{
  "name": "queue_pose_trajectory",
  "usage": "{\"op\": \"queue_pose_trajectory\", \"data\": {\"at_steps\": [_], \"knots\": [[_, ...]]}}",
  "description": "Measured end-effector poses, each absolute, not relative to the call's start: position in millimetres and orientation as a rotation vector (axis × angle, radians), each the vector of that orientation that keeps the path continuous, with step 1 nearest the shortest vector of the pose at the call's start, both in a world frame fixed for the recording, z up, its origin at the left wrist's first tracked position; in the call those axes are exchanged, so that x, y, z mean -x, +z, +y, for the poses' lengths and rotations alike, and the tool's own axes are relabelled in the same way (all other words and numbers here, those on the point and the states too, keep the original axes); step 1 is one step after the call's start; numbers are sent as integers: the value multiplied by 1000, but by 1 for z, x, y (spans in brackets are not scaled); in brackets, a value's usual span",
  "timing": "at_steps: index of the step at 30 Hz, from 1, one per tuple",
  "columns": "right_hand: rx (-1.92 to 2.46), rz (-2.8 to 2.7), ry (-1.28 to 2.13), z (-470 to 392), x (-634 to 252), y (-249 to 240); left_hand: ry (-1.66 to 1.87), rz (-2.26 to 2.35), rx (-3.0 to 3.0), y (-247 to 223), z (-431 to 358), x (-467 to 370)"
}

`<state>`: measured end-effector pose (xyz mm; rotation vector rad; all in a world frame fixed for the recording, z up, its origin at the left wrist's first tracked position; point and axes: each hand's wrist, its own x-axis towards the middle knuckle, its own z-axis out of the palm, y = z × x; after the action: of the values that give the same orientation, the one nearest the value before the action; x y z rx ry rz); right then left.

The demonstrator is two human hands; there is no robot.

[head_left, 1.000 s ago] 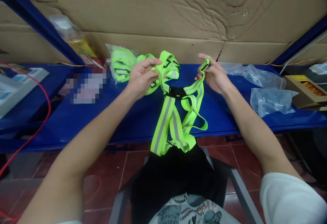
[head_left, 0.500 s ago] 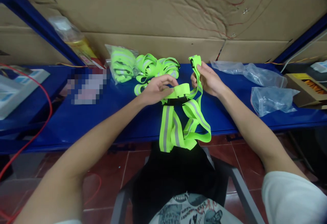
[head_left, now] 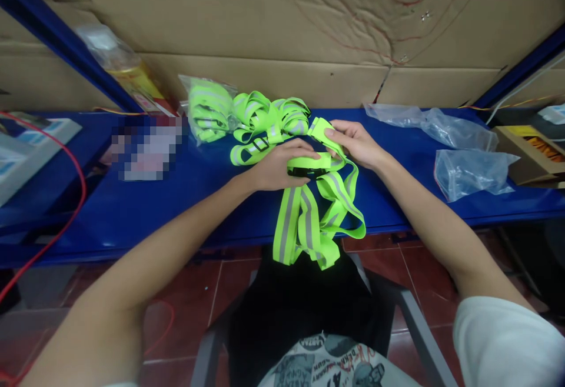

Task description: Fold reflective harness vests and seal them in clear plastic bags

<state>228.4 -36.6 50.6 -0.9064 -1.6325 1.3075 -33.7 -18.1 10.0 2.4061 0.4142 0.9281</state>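
My left hand [head_left: 282,165] grips a neon-green strap [head_left: 289,222] with a grey reflective stripe, close to a black buckle [head_left: 306,172]. My right hand [head_left: 355,142] pinches another part of the same strap just to the right, near its folded end. Loops of the strap hang over the table's front edge above my lap. Behind my left hand lie two coiled green straps [head_left: 253,113], with a loose end and a black slider. Beside them, a clear bag [head_left: 209,110] holds another folded green strap.
On the blue table [head_left: 198,210], clear plastic bags [head_left: 470,172] lie at the right, near an open cardboard box [head_left: 529,154]. A bottle of yellow liquid [head_left: 128,75] stands at the back left. A red cable [head_left: 82,187] crosses the far left. Cardboard [head_left: 265,22] lines the back.
My right hand has come down and left with its part of the strap, closer to my left hand. My left hand has turned over the strap near the buckle.
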Motion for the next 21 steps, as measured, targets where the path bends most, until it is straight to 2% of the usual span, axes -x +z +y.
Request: {"op": "queue_pose_trajectory", "data": {"at_steps": [8,21], "knots": [[941,-1748,1177,-38,-228,50,877,528,-2580,4,-10,34],[980,-1817,1157,-32,-235,45,783,611,-2669,0,-7,37]]}}
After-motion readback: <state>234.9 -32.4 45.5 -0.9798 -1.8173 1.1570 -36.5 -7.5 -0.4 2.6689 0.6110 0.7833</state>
